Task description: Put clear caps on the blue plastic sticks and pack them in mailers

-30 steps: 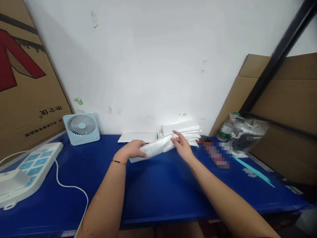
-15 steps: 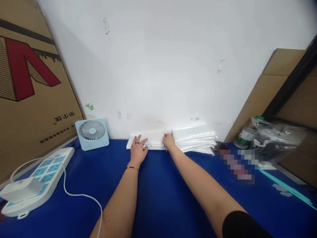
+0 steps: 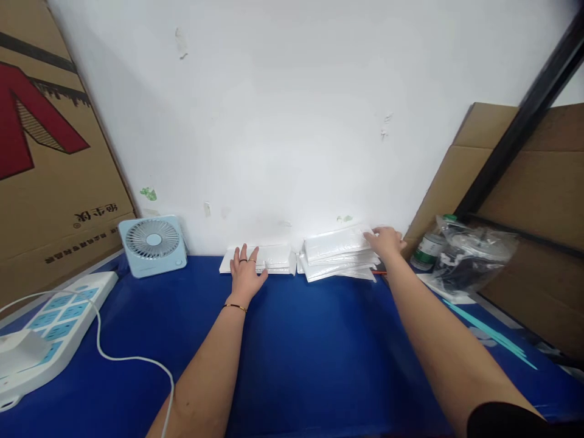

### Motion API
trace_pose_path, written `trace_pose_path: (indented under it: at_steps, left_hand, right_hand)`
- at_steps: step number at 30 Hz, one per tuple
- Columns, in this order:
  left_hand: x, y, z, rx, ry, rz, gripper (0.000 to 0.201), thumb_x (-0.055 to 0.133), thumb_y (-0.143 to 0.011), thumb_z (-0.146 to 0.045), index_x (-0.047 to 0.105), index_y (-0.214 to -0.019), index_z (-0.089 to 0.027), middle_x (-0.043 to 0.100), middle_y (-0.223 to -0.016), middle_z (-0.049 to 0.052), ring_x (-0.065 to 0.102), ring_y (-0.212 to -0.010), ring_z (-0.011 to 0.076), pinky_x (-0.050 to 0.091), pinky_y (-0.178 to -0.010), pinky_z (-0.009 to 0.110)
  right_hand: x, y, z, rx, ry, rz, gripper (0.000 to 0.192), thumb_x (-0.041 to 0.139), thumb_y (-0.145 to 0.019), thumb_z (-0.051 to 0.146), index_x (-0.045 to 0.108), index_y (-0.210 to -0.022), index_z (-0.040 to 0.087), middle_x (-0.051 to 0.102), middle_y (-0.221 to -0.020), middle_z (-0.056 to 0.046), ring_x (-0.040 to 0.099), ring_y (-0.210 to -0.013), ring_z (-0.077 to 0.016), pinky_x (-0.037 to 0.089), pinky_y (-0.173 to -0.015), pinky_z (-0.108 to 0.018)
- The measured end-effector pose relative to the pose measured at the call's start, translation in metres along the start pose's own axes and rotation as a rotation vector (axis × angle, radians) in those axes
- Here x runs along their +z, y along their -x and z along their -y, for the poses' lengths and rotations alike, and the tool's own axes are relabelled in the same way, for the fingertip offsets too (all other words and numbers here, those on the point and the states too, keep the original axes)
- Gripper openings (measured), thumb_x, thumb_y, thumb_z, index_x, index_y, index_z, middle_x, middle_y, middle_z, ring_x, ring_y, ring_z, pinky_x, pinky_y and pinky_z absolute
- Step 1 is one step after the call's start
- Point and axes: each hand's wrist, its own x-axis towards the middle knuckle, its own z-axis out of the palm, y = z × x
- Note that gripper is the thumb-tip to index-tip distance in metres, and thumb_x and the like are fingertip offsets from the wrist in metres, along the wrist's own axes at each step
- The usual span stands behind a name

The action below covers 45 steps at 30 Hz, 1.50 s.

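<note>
Against the wall, two low stacks of flat white plastic-wrapped packets lie side by side on the blue tabletop. My left hand (image 3: 245,277) rests with fingers spread on the left stack (image 3: 278,257), and it holds nothing. At the far end of the right stack (image 3: 337,267), my right hand (image 3: 387,241) has its thumb and fingertips closed on the end of the top white packet (image 3: 335,240). That stack is uneven, its lower packets fanned out toward me. The fingers of my right hand are partly hidden behind the hand.
A light blue fan (image 3: 154,245) stands left of the packets. Nearer on the left lies a white power strip (image 3: 68,325) with a cable. To the right are a bottle (image 3: 426,250), a clear plastic bag (image 3: 474,255) and turquoise strips (image 3: 493,331). Cardboard (image 3: 91,176) flanks both sides.
My right hand has moved from the gap between the stacks to the right end of the right stack. My left hand stays on the left stack. The view has shifted slightly right.
</note>
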Motion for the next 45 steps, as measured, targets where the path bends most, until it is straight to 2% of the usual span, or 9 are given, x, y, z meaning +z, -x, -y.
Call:
trace_pose_path:
  at_steps: [3, 5, 8, 10, 12, 16, 20, 26, 45]
  left_hand:
    - [-0.007, 0.008, -0.039, -0.066, 0.313, -0.004, 0.043, 0.056, -0.076, -0.034, 0.054, -0.116, -0.018, 0.052, -0.121, 0.014, 0.045, -0.119, 0.0292, 0.035, -0.102, 0.046]
    - [-0.005, 0.024, -0.069, -0.187, 0.655, 0.292, 0.035, 0.054, -0.08, -0.038, 0.056, -0.107, -0.015, 0.062, -0.102, 0.012, 0.059, -0.099, 0.0239, 0.045, -0.091, 0.042]
    - [0.006, 0.055, -0.104, -0.268, 1.128, 0.919, 0.046, 0.057, -0.081, -0.047, 0.053, -0.114, -0.016, 0.059, -0.115, 0.016, 0.061, -0.099, 0.0229, 0.049, -0.085, 0.04]
    - [0.012, 0.068, -0.115, -0.23, 1.337, 1.001, 0.056, 0.063, -0.076, -0.049, 0.047, -0.123, -0.022, 0.049, -0.132, 0.016, 0.055, -0.112, 0.0249, 0.048, -0.088, 0.041]
    - [0.014, 0.069, -0.118, -0.175, 1.488, 0.844, 0.061, 0.061, -0.075, -0.056, 0.045, -0.126, -0.027, 0.043, -0.138, 0.012, 0.046, -0.123, 0.0257, 0.046, -0.092, 0.042]
    - [0.003, 0.052, -0.111, -0.199, 1.554, 0.293, 0.055, 0.044, -0.081, -0.061, 0.047, -0.123, -0.027, 0.054, -0.129, 0.007, 0.045, -0.124, 0.0233, 0.043, -0.099, 0.04]
    - [-0.012, 0.039, -0.108, -0.283, 1.587, 0.018, 0.047, 0.052, -0.08, -0.046, 0.047, -0.122, -0.026, 0.059, -0.12, 0.005, 0.052, -0.117, 0.023, 0.046, -0.095, 0.038]
    - [-0.018, 0.038, -0.124, -0.432, 1.614, -0.111, 0.043, 0.047, -0.078, -0.051, 0.057, -0.103, -0.017, 0.063, -0.112, 0.009, 0.06, -0.103, 0.0247, 0.051, -0.085, 0.038]
    - [-0.062, 0.017, -0.192, -0.154, 1.562, -0.258, 0.033, 0.063, -0.074, -0.037, 0.057, -0.101, -0.02, 0.063, -0.095, 0.003, 0.06, -0.093, 0.0179, 0.047, -0.081, 0.031]
  right_hand:
    - [-0.011, 0.018, 0.021, -0.196, -0.234, -0.118, 0.03, 0.047, -0.08, 0.04, 0.059, -0.095, 0.016, 0.059, -0.09, -0.01, 0.05, -0.088, -0.0258, 0.038, -0.079, -0.041]
    - [-0.022, 0.035, 0.037, -0.237, -0.475, -0.097, 0.027, 0.047, -0.082, 0.04, 0.054, -0.096, 0.018, 0.058, -0.078, -0.004, 0.052, -0.074, -0.0202, 0.041, -0.07, -0.033]
    - [-0.034, 0.068, 0.051, -0.174, -0.967, 0.014, 0.024, 0.051, -0.08, 0.04, 0.048, -0.096, 0.022, 0.057, -0.075, 0.001, 0.053, -0.065, -0.0147, 0.043, -0.058, -0.025]
    - [-0.034, 0.093, 0.051, -0.056, -1.284, 0.14, 0.024, 0.056, -0.077, 0.038, 0.047, -0.094, 0.024, 0.059, -0.079, 0.003, 0.056, -0.065, -0.013, 0.044, -0.054, -0.022]
    - [-0.027, 0.117, 0.044, 0.06, -1.469, 0.28, 0.026, 0.063, -0.072, 0.032, 0.049, -0.093, 0.023, 0.062, -0.083, 0.002, 0.059, -0.067, -0.0128, 0.047, -0.054, -0.022]
    - [0.001, 0.152, 0.023, 0.302, -1.492, 0.56, 0.032, 0.067, -0.063, 0.017, 0.052, -0.092, 0.021, 0.065, -0.073, 0.001, 0.061, -0.059, -0.015, 0.049, -0.05, -0.024]
    - [0.025, 0.17, 0.02, 0.388, -1.417, 0.761, 0.035, 0.068, -0.065, 0.019, 0.055, -0.098, 0.02, 0.069, -0.078, -0.004, 0.066, -0.067, -0.021, 0.053, -0.056, -0.031]
    - [0.042, 0.181, 0.034, 0.479, -1.546, 0.914, 0.045, 0.041, -0.085, 0.055, 0.058, -0.103, 0.017, 0.07, -0.089, -0.011, 0.066, -0.084, -0.0267, 0.054, -0.068, -0.04]
    - [0.052, 0.177, 0.03, 0.895, -1.689, 0.681, 0.02, 0.048, -0.087, 0.037, 0.054, -0.076, 0.021, 0.064, -0.065, -0.001, 0.065, -0.06, -0.0156, 0.053, -0.05, -0.026]
